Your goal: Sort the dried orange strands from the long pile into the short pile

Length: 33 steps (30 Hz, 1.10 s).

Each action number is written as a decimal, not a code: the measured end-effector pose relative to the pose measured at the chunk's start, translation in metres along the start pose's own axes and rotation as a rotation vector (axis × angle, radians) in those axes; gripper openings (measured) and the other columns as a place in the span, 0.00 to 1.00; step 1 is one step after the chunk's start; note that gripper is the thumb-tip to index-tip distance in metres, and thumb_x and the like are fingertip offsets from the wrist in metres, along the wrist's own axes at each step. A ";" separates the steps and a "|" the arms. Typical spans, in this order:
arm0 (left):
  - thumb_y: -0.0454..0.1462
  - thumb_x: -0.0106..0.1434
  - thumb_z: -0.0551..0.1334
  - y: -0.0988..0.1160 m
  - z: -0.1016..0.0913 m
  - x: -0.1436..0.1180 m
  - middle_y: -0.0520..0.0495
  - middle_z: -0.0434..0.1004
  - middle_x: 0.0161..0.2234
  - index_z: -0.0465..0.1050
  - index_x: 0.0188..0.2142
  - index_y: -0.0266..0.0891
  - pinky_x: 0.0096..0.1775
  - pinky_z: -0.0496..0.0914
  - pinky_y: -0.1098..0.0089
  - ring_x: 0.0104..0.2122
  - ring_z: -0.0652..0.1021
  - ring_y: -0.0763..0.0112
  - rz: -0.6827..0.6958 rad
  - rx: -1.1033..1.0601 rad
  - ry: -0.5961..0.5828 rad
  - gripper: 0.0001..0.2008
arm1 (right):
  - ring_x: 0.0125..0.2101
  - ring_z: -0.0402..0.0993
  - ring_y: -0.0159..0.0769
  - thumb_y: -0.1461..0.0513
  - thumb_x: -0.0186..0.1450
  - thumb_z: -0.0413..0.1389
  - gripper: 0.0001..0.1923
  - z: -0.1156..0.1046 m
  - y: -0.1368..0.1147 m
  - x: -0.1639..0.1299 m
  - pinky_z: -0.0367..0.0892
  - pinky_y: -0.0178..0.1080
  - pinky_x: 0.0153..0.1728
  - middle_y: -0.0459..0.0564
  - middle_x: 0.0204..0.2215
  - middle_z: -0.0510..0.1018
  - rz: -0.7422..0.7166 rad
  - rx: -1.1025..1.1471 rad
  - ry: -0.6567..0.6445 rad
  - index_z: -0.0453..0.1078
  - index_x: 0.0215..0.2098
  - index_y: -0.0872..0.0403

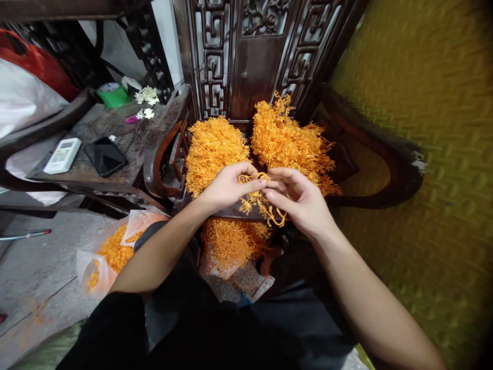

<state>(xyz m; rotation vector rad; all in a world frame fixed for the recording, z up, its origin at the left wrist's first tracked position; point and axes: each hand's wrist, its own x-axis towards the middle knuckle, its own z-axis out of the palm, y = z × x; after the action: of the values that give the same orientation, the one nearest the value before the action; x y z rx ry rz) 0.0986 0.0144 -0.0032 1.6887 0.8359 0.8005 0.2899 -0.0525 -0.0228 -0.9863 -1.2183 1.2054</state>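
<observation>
Head view: carved chair (254,77), grey floor (57,241)

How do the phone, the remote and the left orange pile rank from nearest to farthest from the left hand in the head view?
1. Left orange pile: just beyond the left hand.
2. Phone: on the table, to the left.
3. Remote: farther left, beside the phone.

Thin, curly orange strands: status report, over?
Left hand pinching thin, curly orange strands; right hand meeting it at fingertips. Strands hanging loose. Two bushy orange heaps just beyond; nothing visibly blocking.
</observation>
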 end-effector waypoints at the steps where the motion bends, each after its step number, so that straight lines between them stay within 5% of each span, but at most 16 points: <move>1: 0.45 0.60 0.70 -0.001 0.002 0.001 0.50 0.76 0.33 0.73 0.33 0.37 0.41 0.68 0.67 0.35 0.74 0.72 0.010 -0.017 0.003 0.14 | 0.45 0.80 0.39 0.58 0.58 0.72 0.24 0.003 0.002 0.000 0.77 0.45 0.51 0.49 0.45 0.81 0.004 -0.010 -0.014 0.74 0.51 0.46; 6: 0.46 0.56 0.73 -0.005 0.009 0.003 0.50 0.77 0.32 0.72 0.32 0.36 0.40 0.68 0.67 0.33 0.74 0.72 -0.043 -0.059 -0.022 0.17 | 0.36 0.78 0.33 0.59 0.60 0.71 0.25 0.007 0.000 0.000 0.77 0.38 0.41 0.48 0.39 0.79 0.038 -0.006 -0.066 0.70 0.52 0.50; 11: 0.43 0.52 0.75 0.005 -0.005 -0.004 0.50 0.76 0.32 0.71 0.33 0.37 0.35 0.67 0.70 0.31 0.75 0.73 -0.187 -0.032 -0.359 0.18 | 0.32 0.75 0.29 0.58 0.63 0.69 0.26 -0.001 -0.015 -0.005 0.72 0.34 0.33 0.47 0.39 0.76 0.202 0.108 -0.247 0.67 0.55 0.50; 16: 0.41 0.57 0.72 0.019 -0.023 -0.008 0.51 0.78 0.34 0.77 0.39 0.39 0.36 0.66 0.71 0.34 0.76 0.73 -0.072 0.202 -0.595 0.13 | 0.27 0.69 0.25 0.59 0.62 0.69 0.24 -0.007 -0.021 -0.010 0.64 0.30 0.25 0.45 0.34 0.76 0.350 0.107 -0.320 0.69 0.53 0.53; 22: 0.39 0.66 0.66 0.013 -0.019 -0.007 0.48 0.83 0.40 0.80 0.46 0.40 0.42 0.70 0.69 0.39 0.79 0.70 0.086 0.219 -0.510 0.11 | 0.24 0.67 0.23 0.58 0.61 0.70 0.22 -0.013 -0.019 -0.010 0.62 0.29 0.23 0.47 0.34 0.79 0.359 0.065 -0.325 0.69 0.49 0.55; 28: 0.39 0.68 0.64 0.018 -0.022 -0.006 0.45 0.84 0.42 0.83 0.45 0.42 0.45 0.71 0.68 0.41 0.81 0.70 0.226 0.167 -0.606 0.10 | 0.26 0.73 0.25 0.61 0.61 0.70 0.24 -0.026 -0.029 -0.004 0.69 0.30 0.27 0.46 0.34 0.79 0.383 0.105 -0.475 0.71 0.53 0.55; 33: 0.48 0.59 0.72 0.020 -0.006 -0.009 0.49 0.83 0.36 0.82 0.37 0.40 0.41 0.69 0.68 0.36 0.79 0.69 0.070 0.184 -0.481 0.15 | 0.30 0.81 0.33 0.61 0.63 0.69 0.28 -0.029 -0.025 -0.004 0.75 0.36 0.33 0.49 0.35 0.80 0.362 0.059 -0.543 0.67 0.58 0.54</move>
<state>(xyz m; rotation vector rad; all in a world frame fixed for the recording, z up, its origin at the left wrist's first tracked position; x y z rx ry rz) 0.0914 0.0055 0.0167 1.9730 0.5279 0.3407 0.3222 -0.0583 -0.0027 -0.8846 -1.4433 1.8696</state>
